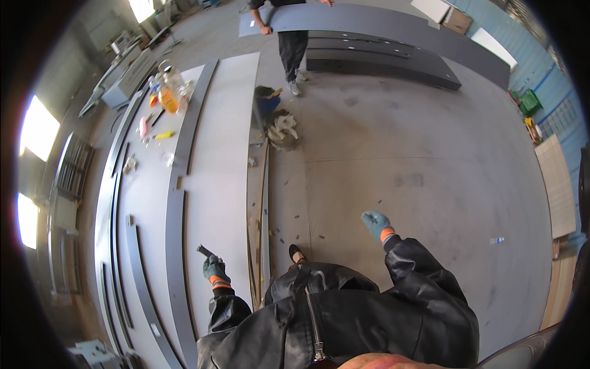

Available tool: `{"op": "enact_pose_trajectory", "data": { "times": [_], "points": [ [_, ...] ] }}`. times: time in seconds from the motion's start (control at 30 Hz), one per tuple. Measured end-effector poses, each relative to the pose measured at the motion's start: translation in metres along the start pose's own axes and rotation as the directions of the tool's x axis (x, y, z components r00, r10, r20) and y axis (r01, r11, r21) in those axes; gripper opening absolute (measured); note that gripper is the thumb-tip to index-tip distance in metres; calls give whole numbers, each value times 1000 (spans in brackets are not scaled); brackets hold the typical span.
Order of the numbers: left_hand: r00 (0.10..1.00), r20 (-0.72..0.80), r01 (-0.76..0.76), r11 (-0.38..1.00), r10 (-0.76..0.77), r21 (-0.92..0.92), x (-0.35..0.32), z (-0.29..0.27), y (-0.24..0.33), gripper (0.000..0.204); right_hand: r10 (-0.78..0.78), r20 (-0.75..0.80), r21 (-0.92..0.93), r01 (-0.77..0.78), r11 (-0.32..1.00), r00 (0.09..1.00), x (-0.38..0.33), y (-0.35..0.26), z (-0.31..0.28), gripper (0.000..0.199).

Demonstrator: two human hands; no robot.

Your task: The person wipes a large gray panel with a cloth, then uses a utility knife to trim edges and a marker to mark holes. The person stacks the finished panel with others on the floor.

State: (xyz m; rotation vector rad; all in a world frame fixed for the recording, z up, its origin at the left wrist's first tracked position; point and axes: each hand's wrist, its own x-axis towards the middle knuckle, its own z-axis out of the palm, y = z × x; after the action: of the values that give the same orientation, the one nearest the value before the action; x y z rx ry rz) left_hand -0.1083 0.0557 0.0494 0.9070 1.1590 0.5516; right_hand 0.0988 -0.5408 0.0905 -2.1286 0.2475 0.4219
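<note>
My left hand point(215, 269), in a teal glove with an orange cuff, is closed around a small dark tool point(205, 251) that pokes up and to the left. It hovers over a long light grey panel point(215, 154) on the floor. My right hand point(375, 224), gloved the same way, hangs over bare concrete with the fingers loosely apart and nothing in it. My black jacket fills the bottom of the view, and one shoe tip point(297, 253) shows between the arms.
Long dark curved strips point(175, 258) lie beside the panel. Bottles point(169, 92) and small items sit at its far end. A bucket and rags point(279, 126) are on the floor. Another person point(294, 49) holds a dark long panel point(381, 24) at the top.
</note>
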Motion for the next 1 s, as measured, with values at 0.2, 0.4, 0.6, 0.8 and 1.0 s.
{"op": "enact_pose_trajectory", "data": {
  "times": [0.2, 0.4, 0.6, 0.8, 1.0],
  "points": [
    [998, 62, -12, 1000, 11, 16, 57, 78, 18, 4, -5, 113, -27, 8, 1000, 994, 22, -47, 35, 39],
    [984, 173, -44, 998, 35, 49, 88, 175, 32, 4, 80, 114, -52, -74, 996, 990, 46, -44, 44, 40],
    [975, 216, -57, 997, 45, 51, 91, 263, 42, 11, 160, 221, -82, -145, 986, 962, 107, -59, 36, 47],
    [977, 204, -76, 996, 64, 55, 100, 328, 17, 21, 72, 224, -160, -36, 986, 972, 198, -70, 13, 47],
    [987, 140, -81, 997, 79, 4, 92, 360, 19, 21, 24, 338, -101, 11, 995, 941, 271, -58, 7, 45]
  ]
}}
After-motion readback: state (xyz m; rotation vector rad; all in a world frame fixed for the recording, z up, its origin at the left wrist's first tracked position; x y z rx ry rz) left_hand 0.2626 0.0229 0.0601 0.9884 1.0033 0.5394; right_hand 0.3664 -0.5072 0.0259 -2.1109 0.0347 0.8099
